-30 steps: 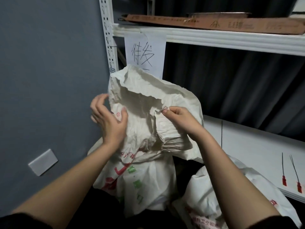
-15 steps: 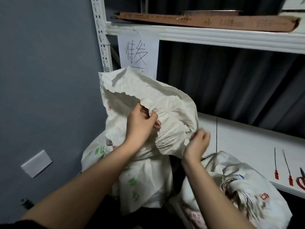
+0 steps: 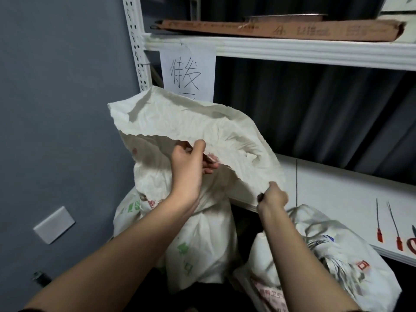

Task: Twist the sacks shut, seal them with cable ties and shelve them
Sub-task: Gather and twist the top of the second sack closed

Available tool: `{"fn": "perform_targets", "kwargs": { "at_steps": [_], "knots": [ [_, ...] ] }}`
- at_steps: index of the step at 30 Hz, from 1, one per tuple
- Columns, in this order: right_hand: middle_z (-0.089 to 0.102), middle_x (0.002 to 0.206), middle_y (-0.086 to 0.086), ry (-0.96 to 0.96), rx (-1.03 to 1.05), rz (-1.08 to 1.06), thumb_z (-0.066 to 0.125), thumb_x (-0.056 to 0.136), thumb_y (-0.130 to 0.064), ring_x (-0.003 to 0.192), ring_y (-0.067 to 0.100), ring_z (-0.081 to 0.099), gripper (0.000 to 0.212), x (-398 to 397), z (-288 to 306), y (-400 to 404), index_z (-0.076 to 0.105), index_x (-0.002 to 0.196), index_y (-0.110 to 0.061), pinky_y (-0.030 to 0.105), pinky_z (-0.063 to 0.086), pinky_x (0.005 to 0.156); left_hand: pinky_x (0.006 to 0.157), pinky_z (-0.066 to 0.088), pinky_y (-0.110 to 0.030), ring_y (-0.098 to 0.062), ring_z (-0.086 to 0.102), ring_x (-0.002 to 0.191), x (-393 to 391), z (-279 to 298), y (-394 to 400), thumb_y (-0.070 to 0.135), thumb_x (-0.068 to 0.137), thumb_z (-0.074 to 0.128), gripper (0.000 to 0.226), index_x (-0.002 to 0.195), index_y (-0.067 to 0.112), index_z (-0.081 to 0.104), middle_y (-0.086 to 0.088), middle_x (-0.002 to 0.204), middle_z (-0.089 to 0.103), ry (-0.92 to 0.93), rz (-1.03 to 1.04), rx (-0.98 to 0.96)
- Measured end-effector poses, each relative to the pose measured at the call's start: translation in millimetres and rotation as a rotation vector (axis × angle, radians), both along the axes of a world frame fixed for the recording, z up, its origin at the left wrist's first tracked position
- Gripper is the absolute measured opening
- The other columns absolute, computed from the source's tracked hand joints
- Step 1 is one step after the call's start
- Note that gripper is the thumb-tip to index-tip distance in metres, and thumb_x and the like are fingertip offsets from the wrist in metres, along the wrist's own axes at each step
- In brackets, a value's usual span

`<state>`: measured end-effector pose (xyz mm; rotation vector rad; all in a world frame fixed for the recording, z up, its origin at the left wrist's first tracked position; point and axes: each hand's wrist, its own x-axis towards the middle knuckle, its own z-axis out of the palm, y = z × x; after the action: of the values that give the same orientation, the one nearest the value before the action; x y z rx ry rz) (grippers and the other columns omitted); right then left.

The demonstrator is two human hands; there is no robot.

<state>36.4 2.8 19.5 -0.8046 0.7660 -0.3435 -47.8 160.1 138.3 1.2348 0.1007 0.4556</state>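
While left hand (image 3: 188,167) pinches the sack (image 3: 193,131) mouth's near rim, right hand (image 3: 271,197) grips its right edge; cable ties (image 3: 395,224) lie on shelf (image 3: 337,194) front edge.

Bare forearms; dark sleeve (image 3: 29,309) edges at elbows.

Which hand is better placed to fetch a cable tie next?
Right. The right hand grips the white woven sack nearest the red-tagged cable ties on the white shelf; the left hand is farther.

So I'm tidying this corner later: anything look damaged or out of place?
The cardboard sheet on the upper shelf has a torn, frayed left end. The paper sign hangs creased. Nothing looks spilled.
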Motion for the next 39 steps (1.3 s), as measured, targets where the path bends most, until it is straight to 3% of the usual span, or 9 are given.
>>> {"fn": "perform_targets", "kwargs": {
  "at_steps": [3, 7, 12, 16, 22, 28, 31, 35, 39],
  "knots": [
    [0.057, 0.099, 0.004, -0.093, -0.329, -0.125, 0.053, 0.085, -0.007, 0.079, 0.018, 0.054, 0.026, 13, 31, -26, 0.057, 0.111, -0.011, 0.028, 0.045, 0.067, 0.044, 0.041, -0.02, -0.01, 0.057, 0.046, -2, -22, 6, 0.027, 0.102, 0.038, 0.016, 0.087, 0.024, 0.042, -0.003, 0.061, 0.056, -0.129, 0.075, 0.079],
    [0.038, 0.064, -0.001, -0.14, -0.399, -0.034, 0.044, 0.075, -0.003, 0.057, 0.015, 0.032, 0.021, 24, 66, -48, 0.05, 0.066, -0.021, 0.024, 0.026, 0.05, 0.063, 0.041, -0.02, -0.004, 0.051, 0.069, 6, -70, 38, 0.03, 0.089, 0.033, 0.018, 0.095, 0.016, 0.043, 0.011, 0.08, 0.051, -0.294, 0.287, 0.459],
    [0.043, 0.064, 0.004, -0.011, -0.541, 0.184, 0.05, 0.081, 0.001, 0.052, 0.017, 0.038, 0.023, 25, 94, -79, 0.055, 0.068, -0.017, 0.016, 0.029, 0.039, 0.093, 0.03, -0.037, -0.018, 0.045, 0.101, 20, -90, 82, 0.044, 0.068, 0.054, 0.07, 0.122, 0.003, 0.039, -0.011, 0.119, 0.039, 0.065, 0.701, 0.561],
    [0.051, 0.069, 0.005, 0.049, -0.617, 0.324, 0.057, 0.088, -0.007, 0.057, 0.017, 0.048, 0.01, 27, 107, -100, 0.06, 0.089, -0.016, 0.024, 0.04, 0.048, 0.113, 0.024, -0.043, -0.026, 0.03, 0.139, 41, -87, 121, 0.037, 0.073, 0.079, 0.107, 0.15, 0.018, 0.008, -0.011, 0.153, 0.018, 0.27, 0.419, 0.543],
    [0.036, 0.06, 0.002, 0.079, -0.564, 0.335, 0.048, 0.083, -0.006, 0.049, 0.014, 0.035, 0.024, 27, 97, -104, 0.046, 0.063, -0.018, 0.021, 0.032, 0.047, 0.088, 0.052, -0.035, -0.025, 0.066, 0.102, 58, -79, 152, 0.027, 0.077, 0.076, 0.047, 0.118, 0.009, 0.059, -0.01, 0.112, 0.068, 0.405, -0.16, 0.53],
    [0.054, 0.074, -0.001, -0.116, -0.504, 0.305, 0.048, 0.093, -0.016, 0.046, 0.005, 0.052, 0.017, 25, 78, -77, 0.06, 0.105, -0.016, 0.018, 0.037, 0.047, 0.087, 0.048, -0.034, -0.029, 0.063, 0.104, 69, -62, 134, 0.018, 0.091, 0.061, 0.03, 0.115, 0.002, 0.059, -0.015, 0.111, 0.066, 0.247, 0.198, 0.568],
    [0.056, 0.11, -0.007, -0.236, -0.518, 0.391, 0.041, 0.096, -0.019, 0.087, 0.009, 0.065, 0.036, 25, 81, -65, 0.049, 0.131, -0.021, 0.022, 0.042, 0.063, 0.083, 0.042, -0.024, -0.021, 0.059, 0.104, 71, -40, 131, 0.017, 0.092, 0.056, 0.031, 0.12, 0.004, 0.054, -0.006, 0.113, 0.063, 0.112, 0.309, 0.641],
    [0.032, 0.149, -0.001, -0.342, -0.679, 0.53, 0.048, 0.076, -0.023, 0.132, 0.017, 0.04, 0.084, 21, 90, -39, 0.012, 0.152, -0.022, 0.026, 0.044, 0.091, 0.08, 0.041, -0.03, -0.027, 0.059, 0.104, 71, -3, 122, 0.02, 0.09, 0.056, 0.032, 0.12, 0.011, 0.054, -0.009, 0.113, 0.064, 0.029, 0.464, 0.83],
    [0.02, 0.156, 0.007, -0.184, -0.708, 0.319, 0.049, 0.091, -0.026, 0.139, 0.024, 0.03, 0.075, 16, 113, -10, 0.006, 0.153, -0.021, 0.033, 0.026, 0.109, 0.081, 0.046, -0.037, -0.034, 0.061, 0.103, 69, 9, 109, 0.023, 0.087, 0.06, 0.034, 0.12, 0.016, 0.056, -0.011, 0.11, 0.068, 0.022, 0.51, 0.941]
  ]
}}
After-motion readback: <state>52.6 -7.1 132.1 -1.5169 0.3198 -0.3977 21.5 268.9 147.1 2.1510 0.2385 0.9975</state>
